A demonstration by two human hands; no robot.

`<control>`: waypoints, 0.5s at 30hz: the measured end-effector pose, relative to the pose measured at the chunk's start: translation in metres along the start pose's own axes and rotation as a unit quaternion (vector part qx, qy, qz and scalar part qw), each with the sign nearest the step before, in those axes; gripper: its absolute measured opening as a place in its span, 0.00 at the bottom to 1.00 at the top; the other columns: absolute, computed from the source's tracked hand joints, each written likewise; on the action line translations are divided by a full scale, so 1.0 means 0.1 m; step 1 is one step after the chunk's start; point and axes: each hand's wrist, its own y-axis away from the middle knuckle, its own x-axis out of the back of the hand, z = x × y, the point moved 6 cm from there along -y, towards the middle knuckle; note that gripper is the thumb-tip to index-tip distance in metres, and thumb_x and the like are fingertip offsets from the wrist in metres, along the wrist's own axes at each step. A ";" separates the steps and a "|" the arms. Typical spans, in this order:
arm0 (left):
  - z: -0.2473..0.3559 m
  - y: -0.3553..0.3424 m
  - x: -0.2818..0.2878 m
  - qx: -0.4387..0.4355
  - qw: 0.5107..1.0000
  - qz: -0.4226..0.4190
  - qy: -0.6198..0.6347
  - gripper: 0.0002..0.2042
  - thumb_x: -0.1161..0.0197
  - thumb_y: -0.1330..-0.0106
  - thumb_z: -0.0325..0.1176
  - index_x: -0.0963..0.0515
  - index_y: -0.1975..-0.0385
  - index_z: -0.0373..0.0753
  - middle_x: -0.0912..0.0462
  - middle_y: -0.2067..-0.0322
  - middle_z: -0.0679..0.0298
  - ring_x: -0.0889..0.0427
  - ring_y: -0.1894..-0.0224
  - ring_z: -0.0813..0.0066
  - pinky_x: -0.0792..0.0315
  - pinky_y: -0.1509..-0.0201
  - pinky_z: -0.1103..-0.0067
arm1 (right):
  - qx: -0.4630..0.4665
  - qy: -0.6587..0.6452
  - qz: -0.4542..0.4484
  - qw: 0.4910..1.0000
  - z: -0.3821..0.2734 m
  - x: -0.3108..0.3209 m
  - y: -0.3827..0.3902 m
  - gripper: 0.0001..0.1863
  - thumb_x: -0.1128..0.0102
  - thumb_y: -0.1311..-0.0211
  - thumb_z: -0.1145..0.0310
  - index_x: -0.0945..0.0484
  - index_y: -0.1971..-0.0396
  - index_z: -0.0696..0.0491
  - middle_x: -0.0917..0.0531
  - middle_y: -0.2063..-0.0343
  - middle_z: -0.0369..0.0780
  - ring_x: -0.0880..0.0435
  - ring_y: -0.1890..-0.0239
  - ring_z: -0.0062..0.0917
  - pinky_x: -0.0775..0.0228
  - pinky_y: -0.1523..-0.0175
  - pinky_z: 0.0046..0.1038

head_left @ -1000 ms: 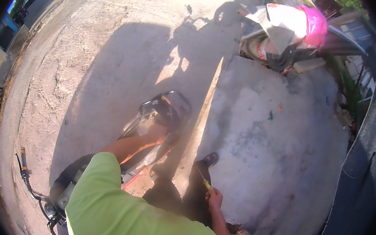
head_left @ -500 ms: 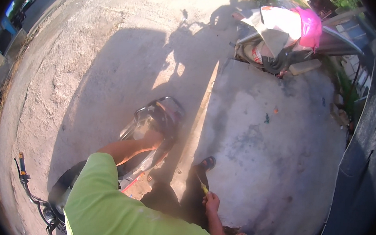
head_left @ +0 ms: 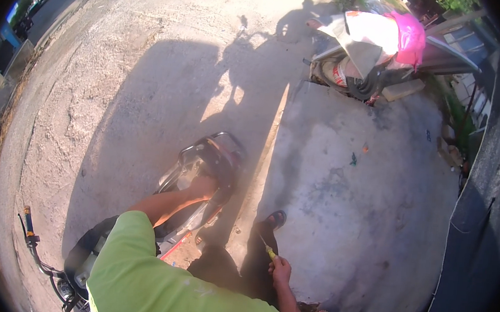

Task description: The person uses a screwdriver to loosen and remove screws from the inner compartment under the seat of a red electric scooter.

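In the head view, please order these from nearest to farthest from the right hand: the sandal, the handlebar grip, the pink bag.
From the right hand:
1. Sandal, just ahead of it on the concrete.
2. Handlebar grip, far to the left, low.
3. Pink bag, top right on the piled heap.

A sunlit roadside concrete yard, with a motorbike and junk pile.
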 end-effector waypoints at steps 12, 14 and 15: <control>-0.12 -0.10 -0.24 -0.034 0.997 -0.009 -0.072 0.12 0.39 0.35 0.37 0.12 0.58 0.41 0.08 0.65 0.49 0.06 0.61 0.49 0.14 0.59 0.58 | -0.001 -0.008 -0.015 1.000 0.00 -0.10 0.00 0.15 0.36 0.22 0.64 0.18 0.47 0.60 0.17 0.73 0.36 0.22 0.78 0.18 0.29 0.74 0.23; -0.09 -0.03 -0.21 -0.029 0.996 -0.022 -0.075 0.13 0.40 0.34 0.37 0.14 0.56 0.40 0.08 0.66 0.50 0.06 0.61 0.49 0.14 0.60 0.57 | 0.001 -0.002 -0.012 1.000 0.02 -0.09 -0.01 0.15 0.37 0.21 0.63 0.17 0.49 0.60 0.17 0.74 0.36 0.22 0.79 0.19 0.30 0.74 0.23; -0.07 -0.02 -0.19 -0.039 0.996 -0.022 -0.072 0.13 0.41 0.34 0.37 0.15 0.55 0.40 0.08 0.66 0.50 0.07 0.62 0.49 0.15 0.61 0.57 | 0.005 0.006 -0.008 1.000 0.04 -0.08 -0.02 0.15 0.39 0.21 0.62 0.17 0.50 0.60 0.17 0.74 0.36 0.23 0.80 0.19 0.31 0.75 0.24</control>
